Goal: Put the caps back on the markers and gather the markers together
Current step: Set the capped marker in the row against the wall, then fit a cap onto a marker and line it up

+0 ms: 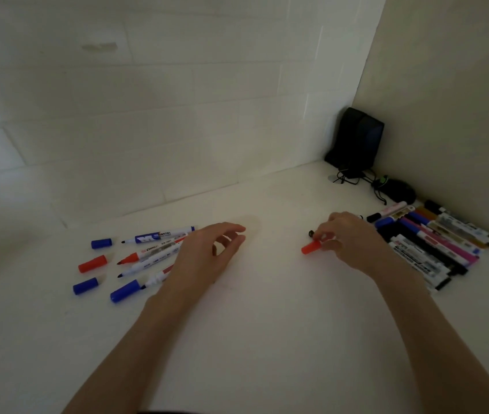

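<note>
Four loose caps (101, 243) lie at the left of the smooth white counter (267, 324), three blue and one red, short glossy plastic cylinders, none touching another. Just right of them four uncapped markers (147, 253) fan out, slim white barrels with printed labels, pointed tips toward the caps (their far ends are hidden under the left hand (207, 252)). That hand hovers with fingers loosely arched, its grip released. The right hand (353, 240) pinches a fifth one, the red cap (312, 247), in its grip near mid-counter. Beside that wrist a row of capped markers (428, 243) lies packed side by side, too crowded to count. One black speaker (356, 141) stands in the corner
</note>
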